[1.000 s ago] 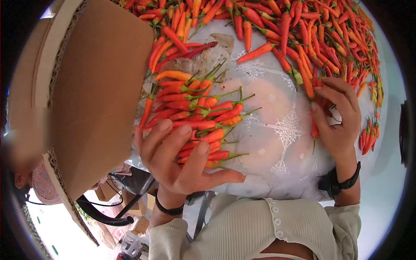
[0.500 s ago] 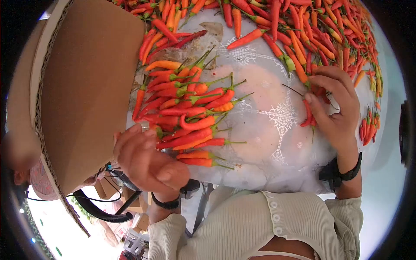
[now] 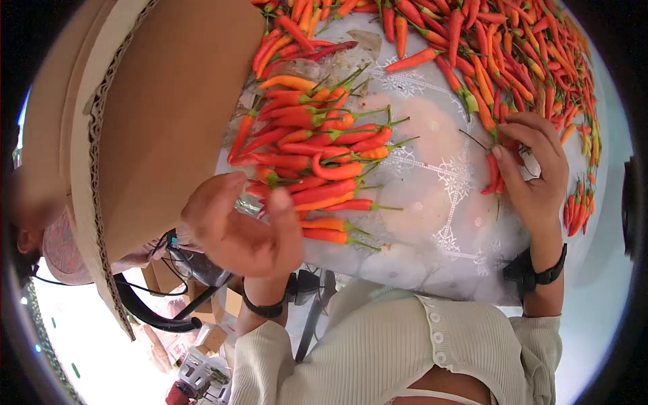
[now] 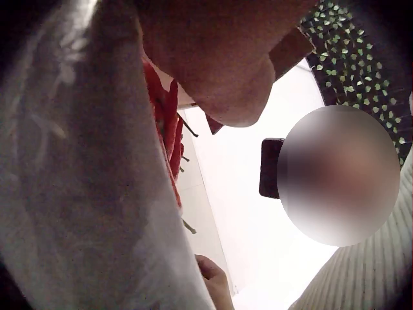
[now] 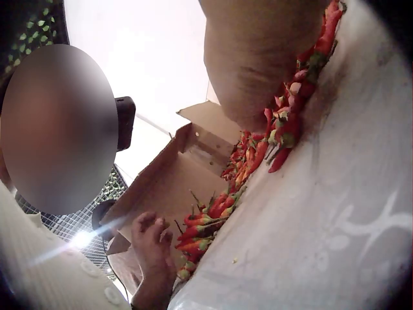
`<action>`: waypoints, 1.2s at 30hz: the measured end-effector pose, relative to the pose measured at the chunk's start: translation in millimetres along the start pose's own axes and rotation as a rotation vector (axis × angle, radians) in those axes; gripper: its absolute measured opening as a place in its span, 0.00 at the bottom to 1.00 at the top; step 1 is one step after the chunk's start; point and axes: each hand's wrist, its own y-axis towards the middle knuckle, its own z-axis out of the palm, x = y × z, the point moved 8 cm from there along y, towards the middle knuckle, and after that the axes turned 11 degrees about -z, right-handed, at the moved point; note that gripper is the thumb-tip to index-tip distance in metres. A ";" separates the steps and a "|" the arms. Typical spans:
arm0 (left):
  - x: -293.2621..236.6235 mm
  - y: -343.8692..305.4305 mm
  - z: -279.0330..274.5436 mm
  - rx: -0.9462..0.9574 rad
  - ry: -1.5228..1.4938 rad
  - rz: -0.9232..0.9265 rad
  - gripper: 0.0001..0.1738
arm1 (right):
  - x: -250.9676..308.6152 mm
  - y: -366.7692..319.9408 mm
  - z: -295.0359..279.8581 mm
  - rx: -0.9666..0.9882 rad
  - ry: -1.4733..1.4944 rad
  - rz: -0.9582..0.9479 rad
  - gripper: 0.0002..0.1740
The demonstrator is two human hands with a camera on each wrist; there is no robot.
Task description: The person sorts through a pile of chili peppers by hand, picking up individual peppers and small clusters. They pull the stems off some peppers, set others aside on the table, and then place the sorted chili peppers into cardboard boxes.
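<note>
In the head view, my left hand [image 3: 246, 229] is raised at the near left end of a group of red and orange chili peppers [image 3: 337, 169]. Its fingers are loosely bent, with nothing visible between them. The peppers lie side by side, most stems pointing right. My right hand [image 3: 536, 158] pinches red chili peppers [image 3: 493, 169] between thumb and fingers at the edge of the big heap. Part of them is hidden by the fingers. From the right wrist view, the left hand [image 5: 153, 248] shows beside the grouped peppers [image 5: 203, 226].
A large heap of chili peppers [image 3: 499, 47] spreads across the back and right of the table. A cardboard box [image 3: 175, 121] stands on the left. A small bunch of peppers [image 3: 578, 210] lies at the far right. White patterned cloth [image 3: 432, 196] covers the table under clear plastic.
My left hand has lifted off the grouped peppers and drawn back, its spread fingers now bent. Under my right thumb, another pepper with a dark stem has come into sight pointing left.
</note>
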 end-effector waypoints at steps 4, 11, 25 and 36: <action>-4.2 2.4 23.3 0.288 0.150 -0.087 0.17 | -1.4 -0.5 -1.2 -0.012 -0.034 -0.034 0.15; -9.7 2.3 32.8 0.326 0.203 -0.132 0.14 | -0.3 0.8 -1.5 -0.016 -0.035 -0.037 0.14; -14.4 2.3 20.7 0.290 -0.033 0.003 0.12 | 1.8 1.9 -1.8 -0.025 -0.017 -0.043 0.13; -19.0 3.4 39.2 0.397 0.241 -0.048 0.11 | 3.9 2.1 -4.2 -0.048 -0.005 -0.073 0.13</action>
